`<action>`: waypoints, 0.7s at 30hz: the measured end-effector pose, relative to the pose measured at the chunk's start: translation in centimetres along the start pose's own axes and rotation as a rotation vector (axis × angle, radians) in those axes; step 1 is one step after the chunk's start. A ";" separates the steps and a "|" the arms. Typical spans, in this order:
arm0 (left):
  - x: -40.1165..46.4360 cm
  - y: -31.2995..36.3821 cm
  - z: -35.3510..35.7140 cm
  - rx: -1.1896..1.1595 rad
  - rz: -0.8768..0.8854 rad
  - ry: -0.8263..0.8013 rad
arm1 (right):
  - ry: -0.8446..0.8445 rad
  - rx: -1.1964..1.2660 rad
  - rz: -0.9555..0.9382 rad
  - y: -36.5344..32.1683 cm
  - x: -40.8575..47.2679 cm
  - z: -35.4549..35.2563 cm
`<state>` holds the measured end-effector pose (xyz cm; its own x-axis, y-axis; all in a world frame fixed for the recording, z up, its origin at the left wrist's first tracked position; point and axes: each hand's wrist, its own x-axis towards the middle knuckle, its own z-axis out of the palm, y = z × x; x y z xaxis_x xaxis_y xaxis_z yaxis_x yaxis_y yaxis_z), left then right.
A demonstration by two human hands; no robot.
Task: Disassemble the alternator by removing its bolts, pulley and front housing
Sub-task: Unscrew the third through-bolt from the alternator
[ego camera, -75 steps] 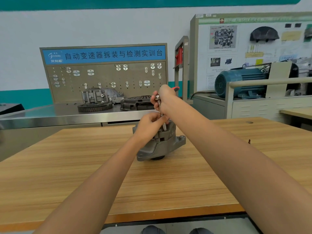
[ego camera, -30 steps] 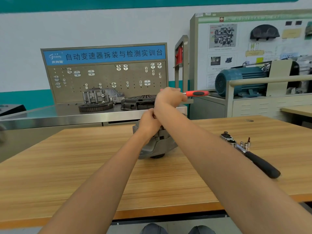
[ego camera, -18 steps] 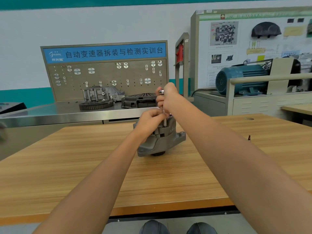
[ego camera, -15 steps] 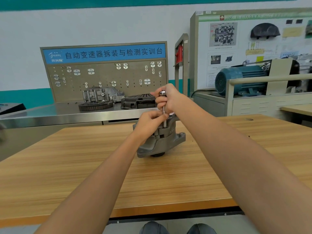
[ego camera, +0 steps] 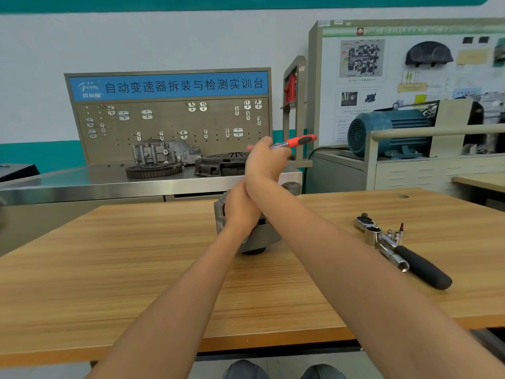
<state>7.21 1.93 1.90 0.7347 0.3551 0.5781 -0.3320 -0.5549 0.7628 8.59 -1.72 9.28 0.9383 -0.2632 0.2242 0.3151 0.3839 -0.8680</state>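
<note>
The grey alternator stands on the wooden table, mostly hidden behind my hands. My left hand grips its upper part from the left. Above it, my right hand holds a small ratchet with a red handle; the handle points right and slightly up. The ratchet's head and the bolt under it are hidden by my hand.
A large black-handled ratchet lies on the table to the right, with a few small sockets and a bit beside it. Behind the table stand a steel bench with gearbox parts, a pegboard and a blue motor.
The red ratchet handle has swung out to the right from behind my right hand. My right forearm has shifted left, uncovering the black-handled ratchet. My left hand stays on the alternator.
</note>
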 end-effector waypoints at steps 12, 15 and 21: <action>-1.1 -0.1 -0.1 -0.180 0.071 -0.067 | -0.606 -0.111 0.450 -2.1 1.9 -1.2; -1.1 -0.1 -0.2 -0.176 0.082 -0.072 | -0.692 -0.114 0.485 -2.4 2.5 -1.8; -0.7 -0.1 0.5 -0.058 0.047 -0.017 | -0.229 0.051 0.280 -1.4 1.5 -1.4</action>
<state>7.05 1.33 1.32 0.7269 0.3169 0.6092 -0.3995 -0.5263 0.7506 9.36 -3.92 10.24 0.9949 0.0615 0.0794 0.0425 0.4581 -0.8879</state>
